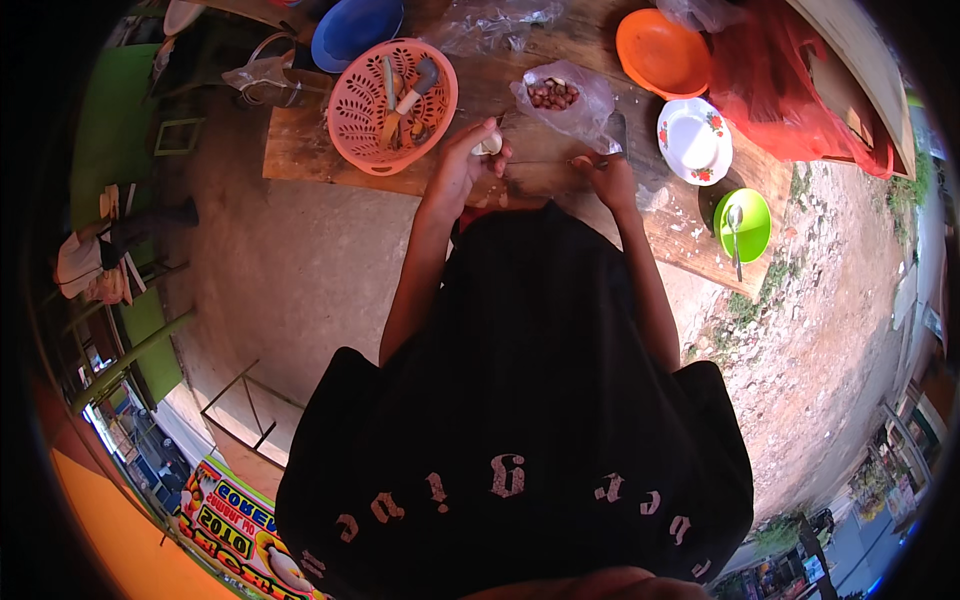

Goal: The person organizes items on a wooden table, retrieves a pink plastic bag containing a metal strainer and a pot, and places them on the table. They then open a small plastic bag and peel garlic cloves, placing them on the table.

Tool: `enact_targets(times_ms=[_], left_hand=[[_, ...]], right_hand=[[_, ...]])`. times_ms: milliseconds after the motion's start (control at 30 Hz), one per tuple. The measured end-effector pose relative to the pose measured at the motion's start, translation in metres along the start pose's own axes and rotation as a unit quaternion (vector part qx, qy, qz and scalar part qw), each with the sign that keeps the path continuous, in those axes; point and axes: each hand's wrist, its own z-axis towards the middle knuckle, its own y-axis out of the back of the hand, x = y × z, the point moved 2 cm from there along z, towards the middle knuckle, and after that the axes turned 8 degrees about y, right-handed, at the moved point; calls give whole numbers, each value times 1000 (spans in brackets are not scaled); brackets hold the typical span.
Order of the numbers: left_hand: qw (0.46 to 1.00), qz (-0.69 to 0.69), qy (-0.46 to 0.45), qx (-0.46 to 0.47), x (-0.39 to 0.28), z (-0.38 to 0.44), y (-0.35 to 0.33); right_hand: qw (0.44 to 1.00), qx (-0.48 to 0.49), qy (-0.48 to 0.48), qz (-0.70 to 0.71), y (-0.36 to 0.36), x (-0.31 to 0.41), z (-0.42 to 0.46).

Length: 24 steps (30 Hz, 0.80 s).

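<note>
My left hand (457, 161) is raised over the near edge of the wooden table, its fingers around a whitish garlic bulb (489, 143). My right hand (611, 180) rests to the right, just below a clear plastic bag (589, 120) of small reddish shallots (553, 94). Between its fingertips is a small pinkish piece (582, 160), too small to name surely. A dark flat blade (616, 133) lies beside the bag, above my right hand; whether the hand touches it I cannot tell.
On the wooden table (345, 169) are a pink basket (341, 112) holding utensils, a blue basin (352, 34), an orange bowl (664, 52), a flowered plate (694, 142) and a green bowl (754, 225) with a spoon. Red plastic (772, 90) lies at right; a person (82, 262) is far left.
</note>
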Motion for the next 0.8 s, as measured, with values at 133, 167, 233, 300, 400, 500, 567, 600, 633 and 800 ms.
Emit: enact_targets(times_ms=[133, 167, 233, 300, 400, 500, 567, 600, 633, 800], left_hand=[[998, -36, -15, -45, -3, -2, 0], [998, -30, -20, -56, -4, -2, 0], [996, -21, -30, -81, -3, -3, 0], [995, 12, -39, -96, -3, -2, -1], [993, 25, -40, -105, 3, -3, 11], [990, 65, -23, -121, 2, -5, 2], [989, 99, -21, -108, 3, -4, -6], [990, 112, -29, -82, 4, -1, -9], [990, 124, -37, -55, 5, 2, -17], [978, 208, -27, -20, 10, 7, -44]], right_hand=[[999, -45, -8, -9, -13, 0, 14], [999, -40, -7, -8, -16, -3, 18], [998, -33, 51, -24, -14, -8, 18], [985, -37, 161, -57, -7, -10, 12], [969, 72, -47, -230, 28, 26, -26], [948, 284, -107, -93, 62, 62, -35], [963, 251, -48, 86, 74, 101, -33], [957, 229, -17, 175, 75, 119, -30], [963, 195, 1, 186, 75, 132, -25], [975, 96, 110, 166, 63, 180, -3]])
